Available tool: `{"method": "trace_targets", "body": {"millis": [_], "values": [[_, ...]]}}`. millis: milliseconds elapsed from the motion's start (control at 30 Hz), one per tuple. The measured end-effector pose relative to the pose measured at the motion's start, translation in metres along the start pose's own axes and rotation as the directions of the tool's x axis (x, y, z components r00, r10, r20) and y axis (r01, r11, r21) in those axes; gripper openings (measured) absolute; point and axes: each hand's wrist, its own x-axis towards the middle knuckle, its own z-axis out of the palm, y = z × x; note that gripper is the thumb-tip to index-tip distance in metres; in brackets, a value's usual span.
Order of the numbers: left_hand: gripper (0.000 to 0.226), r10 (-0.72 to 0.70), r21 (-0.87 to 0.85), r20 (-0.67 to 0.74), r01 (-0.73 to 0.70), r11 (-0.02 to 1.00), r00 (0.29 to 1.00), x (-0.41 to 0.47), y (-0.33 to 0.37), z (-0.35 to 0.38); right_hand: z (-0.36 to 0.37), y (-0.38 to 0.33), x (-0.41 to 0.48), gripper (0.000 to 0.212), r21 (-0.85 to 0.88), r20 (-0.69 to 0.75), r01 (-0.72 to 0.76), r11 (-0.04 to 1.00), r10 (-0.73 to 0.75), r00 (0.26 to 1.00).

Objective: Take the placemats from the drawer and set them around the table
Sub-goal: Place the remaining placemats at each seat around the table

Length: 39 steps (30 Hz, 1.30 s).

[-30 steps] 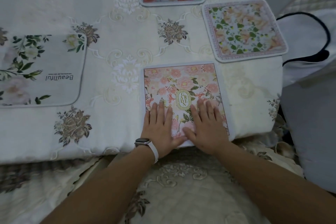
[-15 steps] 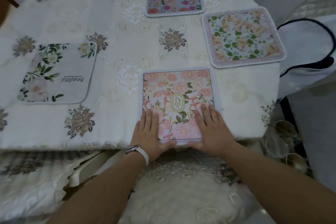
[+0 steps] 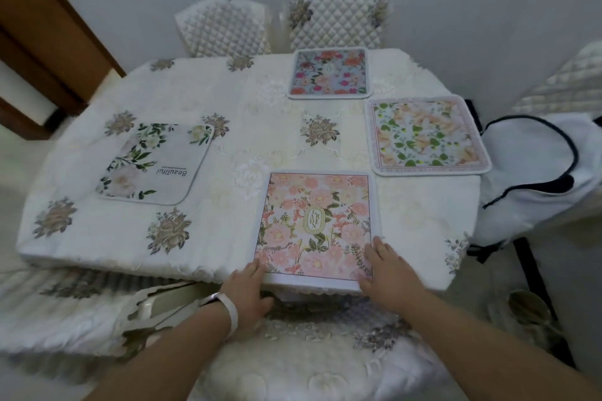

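A pink floral placemat (image 3: 314, 225) lies at the near edge of the table (image 3: 228, 107), which is covered with a white embroidered cloth. My left hand (image 3: 249, 288) touches the mat's near left corner with its fingertips. My right hand (image 3: 386, 267) rests flat on the near right corner. A grey mat with white flowers and the word "Beautiful" (image 3: 156, 163) lies at the left. A blue mat with red flowers (image 3: 329, 73) lies at the far side. A white mat with peach flowers and green leaves (image 3: 425, 135) lies at the right.
Two quilted chairs (image 3: 335, 21) stand behind the table against the wall. A cushioned chair seat (image 3: 303, 358) is right below my arms. A white bag with dark trim (image 3: 534, 172) hangs at the right. A brown door frame (image 3: 42, 42) is at the far left.
My hands have slid back from the middle of the pink mat to its near corners. The view has pulled back and risen, so the whole table and far chairs now show.
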Motion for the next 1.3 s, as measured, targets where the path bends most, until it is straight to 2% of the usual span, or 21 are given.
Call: {"method": "trace_targets", "body": {"millis": [100, 167, 267, 333, 567, 700, 800, 933, 1100, 1300], "values": [[0.066, -0.021, -0.071, -0.154, 0.010, 0.997, 0.988, -0.022, -0.001, -0.015, -0.025, 0.002, -0.001, 0.042, 0.019, -0.056, -0.001, 1.000, 0.002, 0.998], [0.062, -0.034, -0.087, -0.289, 0.009, 0.996, 0.957, -0.037, -0.004, -0.023, -0.041, -0.007, -0.001, 0.044, 0.027, -0.093, 0.017, 0.999, -0.014, 0.996], [0.066, -0.065, -0.162, -0.509, -0.021, 0.987, 0.858, -0.059, -0.011, -0.032, -0.061, -0.034, 0.000, 0.051, 0.026, -0.133, 0.077, 0.997, -0.072, 0.988], [0.061, -0.082, -0.182, -0.588, -0.032, 0.983, 0.805, -0.073, -0.021, -0.034, -0.070, -0.060, 0.000, 0.051, 0.022, -0.161, 0.158, 0.987, -0.153, 0.975], [0.052, -0.201, -0.237, -0.645, 0.058, 0.970, 0.737, -0.128, -0.076, -0.039, -0.075, -0.164, -0.015, 0.053, 0.027, -0.173, 0.405, 0.914, -0.395, 0.902], [0.054, -0.283, -0.297, -0.644, 0.110, 0.949, 0.710, -0.160, -0.116, -0.029, -0.061, -0.215, -0.027, 0.052, -0.018, -0.163, 0.475, 0.880, -0.471, 0.867], [0.056, -0.341, -0.361, -0.654, 0.117, 0.925, 0.676, -0.186, -0.150, -0.014, -0.048, -0.254, -0.034, 0.051, -0.047, -0.146, 0.485, 0.873, -0.486, 0.862], [0.058, -0.379, -0.381, -0.630, 0.156, 0.912, 0.678, -0.231, -0.211, 0.014, -0.025, -0.319, -0.043, 0.050, -0.092, -0.165, 0.474, 0.876, -0.483, 0.860], [0.052, -0.406, -0.434, -0.646, 0.127, 0.892, 0.646, -0.284, -0.297, 0.039, 0.016, -0.404, -0.061, 0.049, -0.055, -0.160, 0.411, 0.910, -0.414, 0.896], [0.066, -0.423, -0.453, -0.635, 0.132, 0.882, 0.646, -0.321, -0.374, 0.061, 0.051, -0.464, -0.079, 0.050, -0.044, -0.186, 0.345, 0.937, -0.347, 0.919]]}}
